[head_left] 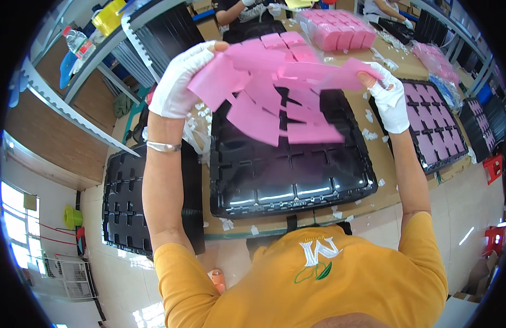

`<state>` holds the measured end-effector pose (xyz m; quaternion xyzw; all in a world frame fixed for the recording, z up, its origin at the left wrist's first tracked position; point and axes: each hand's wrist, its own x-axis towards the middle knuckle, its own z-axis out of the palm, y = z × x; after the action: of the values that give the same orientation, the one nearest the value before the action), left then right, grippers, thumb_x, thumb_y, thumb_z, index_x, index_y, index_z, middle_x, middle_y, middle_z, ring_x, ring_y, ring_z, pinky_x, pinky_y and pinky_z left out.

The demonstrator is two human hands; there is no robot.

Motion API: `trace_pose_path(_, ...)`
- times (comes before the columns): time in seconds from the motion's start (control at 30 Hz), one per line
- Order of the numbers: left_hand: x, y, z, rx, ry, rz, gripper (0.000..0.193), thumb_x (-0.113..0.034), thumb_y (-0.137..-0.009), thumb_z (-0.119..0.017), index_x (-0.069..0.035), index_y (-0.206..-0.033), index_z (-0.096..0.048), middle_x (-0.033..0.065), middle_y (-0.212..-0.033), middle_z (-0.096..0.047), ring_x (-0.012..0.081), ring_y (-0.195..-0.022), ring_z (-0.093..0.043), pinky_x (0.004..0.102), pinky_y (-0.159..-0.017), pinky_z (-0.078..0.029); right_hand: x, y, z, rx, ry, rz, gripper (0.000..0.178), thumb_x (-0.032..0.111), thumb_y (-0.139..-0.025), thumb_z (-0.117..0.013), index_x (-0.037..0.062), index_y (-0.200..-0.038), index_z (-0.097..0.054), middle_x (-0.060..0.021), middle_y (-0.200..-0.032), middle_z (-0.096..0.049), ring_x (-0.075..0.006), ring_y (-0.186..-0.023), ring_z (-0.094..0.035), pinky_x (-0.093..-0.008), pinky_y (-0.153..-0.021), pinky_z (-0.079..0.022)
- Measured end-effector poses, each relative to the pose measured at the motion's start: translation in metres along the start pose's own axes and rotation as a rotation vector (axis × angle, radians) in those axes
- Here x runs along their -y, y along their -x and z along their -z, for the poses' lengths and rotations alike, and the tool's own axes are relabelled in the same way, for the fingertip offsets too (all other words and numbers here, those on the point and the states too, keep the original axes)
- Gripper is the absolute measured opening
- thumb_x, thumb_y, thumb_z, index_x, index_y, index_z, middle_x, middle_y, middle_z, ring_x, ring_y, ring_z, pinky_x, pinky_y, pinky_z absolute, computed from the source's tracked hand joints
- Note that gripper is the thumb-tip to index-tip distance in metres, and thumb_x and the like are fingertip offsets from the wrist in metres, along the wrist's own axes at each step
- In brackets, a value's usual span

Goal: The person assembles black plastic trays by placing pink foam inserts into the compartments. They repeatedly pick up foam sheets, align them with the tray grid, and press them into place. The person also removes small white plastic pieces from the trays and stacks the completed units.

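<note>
A thin pink foam sheet [255, 112] with cut slits hangs stretched between my hands, its middle sagging and its panels splayed. My left hand [179, 82], in a white glove with bare fingertips, is closed on the sheet's left part. My right hand [390, 101], gloved the same way, pinches its right corner between thumb and fingers. Beneath the sheet a black plastic tray [247, 177] with moulded compartments lies on the table, partly hidden by the pink foam. The sheet is held above the tray; whether any of it touches the tray I cannot tell.
A stack of black trays [124, 202] stands at the left. Black trays with pink inserts [436, 123] lie at the right. Stacked pink foam [337, 30] is at the back. White scraps [368, 135] litter the brown table [403, 60]. Co-workers [231, 12] sit at the far side.
</note>
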<state>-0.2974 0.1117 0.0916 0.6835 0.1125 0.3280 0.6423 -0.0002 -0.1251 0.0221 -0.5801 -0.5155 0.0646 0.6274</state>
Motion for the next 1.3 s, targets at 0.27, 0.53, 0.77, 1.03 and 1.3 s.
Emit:
trace_pose_path(0.27,-0.049,0.035,0.012,0.053,-0.146,-0.020,0.040,-0.015,-0.087,-0.069,0.004,-0.120,-0.059,0.0077,-0.108,-0.066,0.0123,-0.092,-0.063,0.0252,-0.084,-0.051,0.056,-0.044,0.014,-0.016,-0.050,0.157,0.025,0.014,-0.091,-0.064,-0.0001,-0.112,-0.064,-0.0013,-0.102,-0.065,-0.0089,-0.095,-0.057,-0.0219,-0.085,-0.043)
trace_pose_path(0.53,-0.090,0.116,-0.016,0.090,-0.512,-0.024,0.051,-0.013,-0.079,-0.074,0.007,-0.122,-0.056,0.0080,-0.108,-0.064,0.0136,-0.097,-0.060,0.0275,-0.089,-0.048,0.145,0.041,0.039,-0.024,0.320,0.316,0.027,0.010,-0.094,-0.055,-0.0047,-0.116,-0.060,-0.0096,-0.115,-0.061,-0.0138,-0.103,-0.058,-0.0252,-0.096,-0.041)
trace_pose_path(0.77,-0.063,0.066,0.006,0.144,-0.827,0.063,0.046,-0.014,-0.082,-0.067,0.005,-0.123,-0.057,0.0067,-0.109,-0.065,0.0120,-0.096,-0.060,0.0248,-0.087,-0.047,0.094,-0.049,-0.003,0.215,0.212,0.224,0.025,0.014,-0.087,-0.067,0.0011,-0.109,-0.064,-0.0028,-0.096,-0.067,-0.0102,-0.091,-0.059,-0.0262,-0.082,-0.048)
trace_pose_path(1.03,0.006,0.028,-0.004,0.098,-0.840,0.310,0.036,-0.006,-0.079,-0.068,0.000,-0.114,-0.066,0.0069,-0.096,-0.068,0.0147,-0.086,-0.064,0.0275,-0.078,-0.052,-0.045,-0.036,-0.012,0.203,0.303,-0.081,0.064,0.029,-0.085,-0.071,-0.0055,-0.133,-0.049,-0.0160,-0.135,-0.053,-0.0199,-0.123,-0.051,-0.0295,-0.104,-0.036)
trace_pose_path(1.3,0.070,-0.003,0.017,0.205,-1.076,0.272,0.023,-0.006,-0.080,-0.067,0.000,-0.102,-0.070,0.0080,-0.097,-0.070,0.0174,-0.091,-0.063,0.0285,-0.085,-0.047,-0.062,-0.029,-0.036,0.178,0.201,-0.254,0.073,0.032,-0.082,-0.072,-0.0053,-0.138,-0.043,-0.0165,-0.136,-0.053,-0.0234,-0.126,-0.049,-0.0303,-0.106,-0.034)
